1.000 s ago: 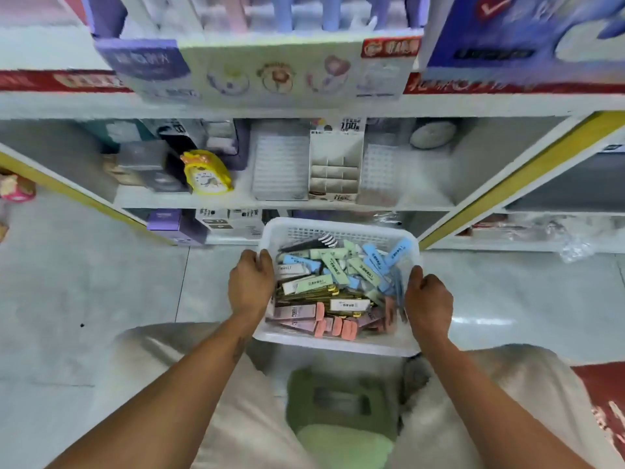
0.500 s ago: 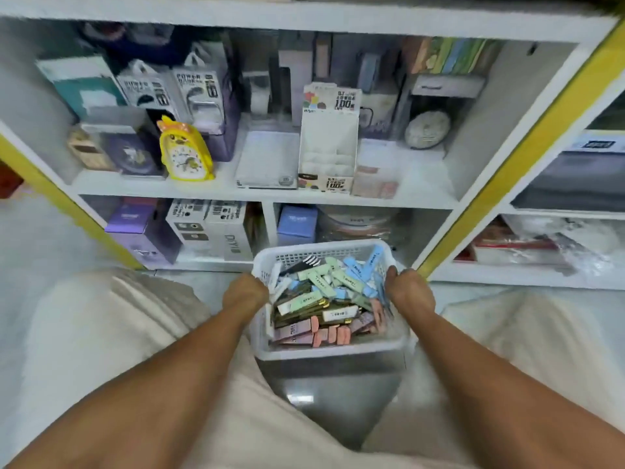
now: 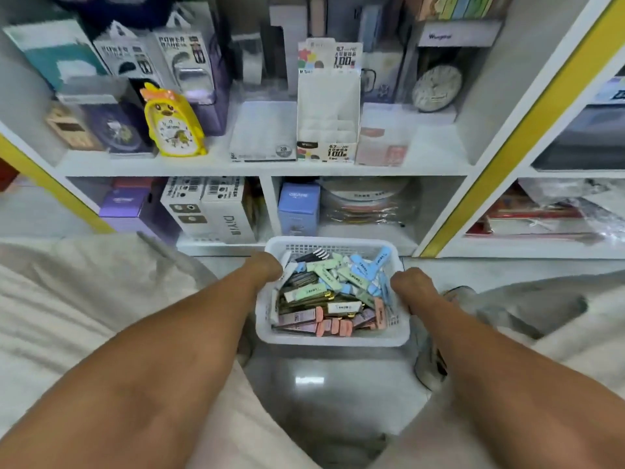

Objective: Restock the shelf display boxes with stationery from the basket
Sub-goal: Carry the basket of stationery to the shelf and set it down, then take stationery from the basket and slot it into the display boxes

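Before the shelf's front edge, both hands grip the full basket; display box stands unfilled, restocking seemingly unstarted.

Both hands grip the white basket of stationery packs: left hand on one side rim, right hand opposite, before an empty display box.

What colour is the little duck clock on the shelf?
The duck clock is bright yellow with an orange bow, seen in the head view.
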### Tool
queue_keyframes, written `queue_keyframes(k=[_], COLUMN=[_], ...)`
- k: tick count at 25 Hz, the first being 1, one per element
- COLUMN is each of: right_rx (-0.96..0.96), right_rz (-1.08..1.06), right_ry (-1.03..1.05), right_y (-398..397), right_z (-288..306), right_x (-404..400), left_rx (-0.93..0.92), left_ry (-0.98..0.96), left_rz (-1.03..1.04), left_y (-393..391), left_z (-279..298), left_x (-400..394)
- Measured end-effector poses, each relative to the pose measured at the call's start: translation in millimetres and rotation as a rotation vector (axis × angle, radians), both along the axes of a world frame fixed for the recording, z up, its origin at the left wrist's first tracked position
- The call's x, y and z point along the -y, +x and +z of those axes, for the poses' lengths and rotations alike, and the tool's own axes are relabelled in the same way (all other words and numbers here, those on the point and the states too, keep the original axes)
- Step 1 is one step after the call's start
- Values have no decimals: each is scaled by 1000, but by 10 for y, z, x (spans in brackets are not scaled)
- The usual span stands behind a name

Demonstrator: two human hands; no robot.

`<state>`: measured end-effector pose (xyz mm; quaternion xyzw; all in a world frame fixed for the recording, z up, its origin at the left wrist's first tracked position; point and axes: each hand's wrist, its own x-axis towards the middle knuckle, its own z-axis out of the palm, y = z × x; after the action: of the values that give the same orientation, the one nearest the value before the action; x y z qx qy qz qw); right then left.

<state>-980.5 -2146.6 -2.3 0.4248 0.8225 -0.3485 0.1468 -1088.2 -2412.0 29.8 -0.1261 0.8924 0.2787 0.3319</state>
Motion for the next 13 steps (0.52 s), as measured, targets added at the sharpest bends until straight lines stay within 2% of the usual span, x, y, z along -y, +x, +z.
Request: queue_keyframes(k=[8,13], right_rx=[217,290], right_rz=[-44,-23], right_ry=[-21,-14], right_y=[-251,-282], right_z=[-984,-1252], right_x=[-113,-91], left_rx=[214,254], left_ry=[-25,-38], left_rz=[-50,-74], left_y=[-125,-130], left_z=[-954,-1252], left_x=[-79,-52])
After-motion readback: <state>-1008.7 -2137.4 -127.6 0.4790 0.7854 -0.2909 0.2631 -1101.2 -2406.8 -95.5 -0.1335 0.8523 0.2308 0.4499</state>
